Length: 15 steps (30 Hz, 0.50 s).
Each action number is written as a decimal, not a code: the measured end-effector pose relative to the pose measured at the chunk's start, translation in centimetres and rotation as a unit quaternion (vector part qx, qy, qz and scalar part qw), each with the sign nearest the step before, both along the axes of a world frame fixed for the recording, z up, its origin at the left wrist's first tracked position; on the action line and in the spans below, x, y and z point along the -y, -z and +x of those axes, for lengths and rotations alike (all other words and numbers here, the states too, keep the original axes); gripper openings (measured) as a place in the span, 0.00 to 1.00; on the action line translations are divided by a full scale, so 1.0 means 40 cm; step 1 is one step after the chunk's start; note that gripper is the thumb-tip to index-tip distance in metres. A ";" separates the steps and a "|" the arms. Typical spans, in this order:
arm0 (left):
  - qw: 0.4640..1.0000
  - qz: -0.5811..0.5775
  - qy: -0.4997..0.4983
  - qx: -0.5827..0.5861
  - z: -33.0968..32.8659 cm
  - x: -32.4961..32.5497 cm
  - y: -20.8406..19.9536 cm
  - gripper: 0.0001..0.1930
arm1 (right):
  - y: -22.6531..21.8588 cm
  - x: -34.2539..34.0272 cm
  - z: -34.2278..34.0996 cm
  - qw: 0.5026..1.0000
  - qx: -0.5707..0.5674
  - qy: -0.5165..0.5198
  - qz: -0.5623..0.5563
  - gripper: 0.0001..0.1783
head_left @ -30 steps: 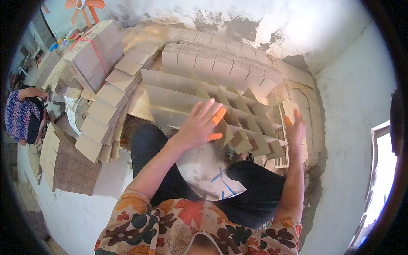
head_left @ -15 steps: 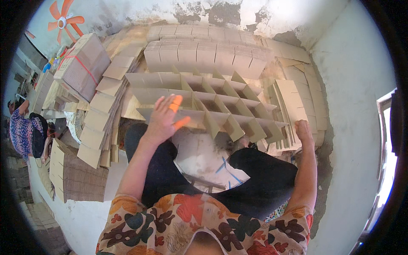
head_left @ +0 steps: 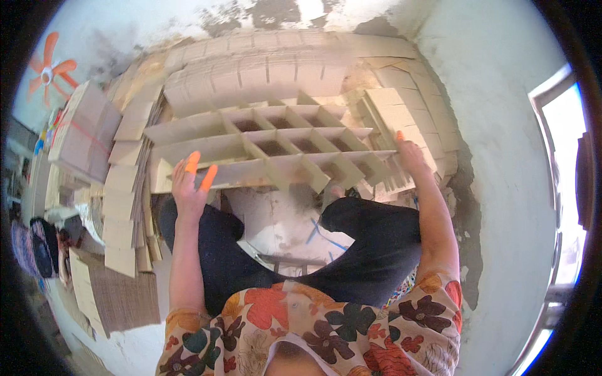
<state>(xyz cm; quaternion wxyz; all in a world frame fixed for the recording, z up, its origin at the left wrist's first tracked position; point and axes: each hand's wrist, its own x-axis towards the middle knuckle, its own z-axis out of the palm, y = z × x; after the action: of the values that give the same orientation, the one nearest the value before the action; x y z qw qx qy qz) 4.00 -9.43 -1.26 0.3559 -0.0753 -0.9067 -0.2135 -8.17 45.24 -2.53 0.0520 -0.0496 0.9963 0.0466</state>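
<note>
A grid of interlocked cardboard dividers (head_left: 295, 153) stands before me, long strips crossed by short ones; its left part has no cross pieces. My left hand (head_left: 190, 188), with orange finger covers, is at the left end of the nearest long strip (head_left: 241, 175). Its thumb and fingers are spread apart and look open. My right hand (head_left: 412, 158), one orange cover showing, rests by the grid's right end, over the near end of a stack of slotted cardboard strips (head_left: 398, 113). Its forefinger reaches forward and looks open; the other fingertips are partly hidden.
Rows of cardboard strips (head_left: 251, 75) line the back. Overlapping cardboard pieces (head_left: 122, 200) lie left, beside a strapped carton (head_left: 84, 128). A cardboard bundle (head_left: 119, 291) stands lower left. An orange fan (head_left: 47, 76) is at far left, and another person (head_left: 37, 247) is below it.
My left hand has moved left along the front strip to its end. My right hand has shifted left from the stack's outer edge toward the grid. The whole view has also shifted.
</note>
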 end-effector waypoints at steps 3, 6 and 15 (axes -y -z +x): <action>0.999 -0.031 0.027 -0.020 0.006 -0.029 -0.026 0.23 | -0.019 0.025 0.011 0.999 -0.044 0.008 0.012 0.21; 0.994 -0.041 0.095 -0.032 -0.010 -0.073 -0.025 0.25 | -0.009 0.007 0.044 0.988 -0.133 -0.053 0.050 0.18; 0.951 -0.163 0.193 0.180 -0.072 -0.204 -0.006 0.32 | -0.247 0.122 0.081 0.954 -0.291 0.054 -0.041 0.26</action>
<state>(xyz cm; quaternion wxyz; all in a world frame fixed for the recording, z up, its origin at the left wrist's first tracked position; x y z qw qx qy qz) 1.14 -1.29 -1.04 0.1215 -0.2659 -0.9463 -0.1377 -4.94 40.35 7.34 -0.2403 0.0184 0.9704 0.0153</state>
